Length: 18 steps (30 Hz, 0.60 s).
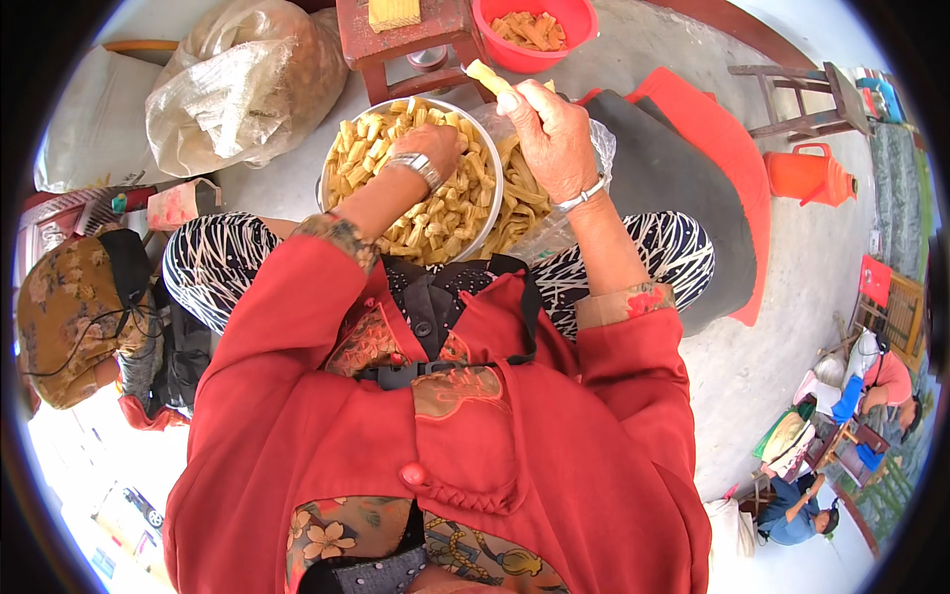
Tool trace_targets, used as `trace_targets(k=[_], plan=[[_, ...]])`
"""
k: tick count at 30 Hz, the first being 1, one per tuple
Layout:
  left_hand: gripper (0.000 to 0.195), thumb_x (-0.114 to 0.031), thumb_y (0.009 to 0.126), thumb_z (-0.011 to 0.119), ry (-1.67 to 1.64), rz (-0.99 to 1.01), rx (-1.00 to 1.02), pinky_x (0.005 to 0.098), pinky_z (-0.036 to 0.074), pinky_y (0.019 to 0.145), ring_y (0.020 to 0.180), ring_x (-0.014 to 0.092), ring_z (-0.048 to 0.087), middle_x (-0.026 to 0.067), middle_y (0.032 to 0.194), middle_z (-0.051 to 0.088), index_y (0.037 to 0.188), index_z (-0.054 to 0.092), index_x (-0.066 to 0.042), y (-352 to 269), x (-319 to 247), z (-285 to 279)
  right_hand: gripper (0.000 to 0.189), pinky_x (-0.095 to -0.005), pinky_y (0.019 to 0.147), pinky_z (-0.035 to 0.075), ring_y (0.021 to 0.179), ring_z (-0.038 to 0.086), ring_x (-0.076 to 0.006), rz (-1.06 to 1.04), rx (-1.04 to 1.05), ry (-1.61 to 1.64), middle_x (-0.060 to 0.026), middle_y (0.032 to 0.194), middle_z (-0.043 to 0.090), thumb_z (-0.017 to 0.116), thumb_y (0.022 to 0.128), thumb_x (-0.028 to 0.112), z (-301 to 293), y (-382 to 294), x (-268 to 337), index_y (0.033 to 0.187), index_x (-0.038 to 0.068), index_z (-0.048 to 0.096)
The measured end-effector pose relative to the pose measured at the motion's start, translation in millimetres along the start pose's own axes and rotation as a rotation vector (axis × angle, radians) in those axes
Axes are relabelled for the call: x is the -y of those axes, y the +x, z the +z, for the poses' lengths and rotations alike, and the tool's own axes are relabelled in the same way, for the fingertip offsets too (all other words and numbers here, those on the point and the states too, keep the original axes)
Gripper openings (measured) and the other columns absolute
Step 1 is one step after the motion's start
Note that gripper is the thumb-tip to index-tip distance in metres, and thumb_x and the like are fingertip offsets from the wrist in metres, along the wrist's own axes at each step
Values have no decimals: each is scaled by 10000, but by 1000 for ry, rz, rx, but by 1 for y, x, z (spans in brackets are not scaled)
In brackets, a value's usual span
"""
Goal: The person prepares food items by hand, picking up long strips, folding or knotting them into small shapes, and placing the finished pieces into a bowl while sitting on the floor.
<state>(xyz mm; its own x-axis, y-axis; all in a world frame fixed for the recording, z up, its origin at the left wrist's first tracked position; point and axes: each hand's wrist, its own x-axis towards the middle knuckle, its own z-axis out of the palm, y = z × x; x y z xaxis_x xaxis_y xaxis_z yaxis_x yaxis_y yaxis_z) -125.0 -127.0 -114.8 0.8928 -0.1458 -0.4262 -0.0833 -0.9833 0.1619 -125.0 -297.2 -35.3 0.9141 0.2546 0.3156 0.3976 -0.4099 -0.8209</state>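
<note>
A round metal basin in front of me is heaped with folded, knotted yellow strips, whose material I cannot tell. My left hand, a metal watch on its wrist, reaches into the heap with fingers curled; whether it grips a piece is hidden. Just beyond the basin's right rim, my right hand is raised, wearing a bracelet. Between its thumb and fingers it pinches a yellow strip. Below it, longer loose strips lie in a clear plastic bag against the basin.
Beyond the basin stand a wooden stool bearing a yellow block and a red plastic basin of orange-brown pieces. Large sacks crowd the left. A dark mat, an orange jug and people are rightward; another person sits left.
</note>
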Motion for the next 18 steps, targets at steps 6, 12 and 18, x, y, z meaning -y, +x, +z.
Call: trace_targets(k=[6,12,18], plan=[[247,-264,912,528,-476,201,-333,429,520,667,795,306,647,170,842,648,886,604,-30,-56,13,-16,207,-335,491,416,531,555,-268,-130,56,-40,-130,609,528,602,884,215,9,-21,36,804,28,564],[380,-300,963,435,-1535,379,270,310,487,791,846,166,588,97,895,615,1180,512,2,-85,20,-20,179,-385,563,424,629,571,-306,-330,195,25,-105,673,559,618,845,220,47,-66,85,777,68,552],[231,-209,947,430,-2211,182,694,262,461,599,659,145,536,72,749,561,942,521,3,-88,50,-14,199,-263,577,449,563,560,-165,107,247,694,-54,699,607,482,953,166,61,-95,87,865,4,554]])
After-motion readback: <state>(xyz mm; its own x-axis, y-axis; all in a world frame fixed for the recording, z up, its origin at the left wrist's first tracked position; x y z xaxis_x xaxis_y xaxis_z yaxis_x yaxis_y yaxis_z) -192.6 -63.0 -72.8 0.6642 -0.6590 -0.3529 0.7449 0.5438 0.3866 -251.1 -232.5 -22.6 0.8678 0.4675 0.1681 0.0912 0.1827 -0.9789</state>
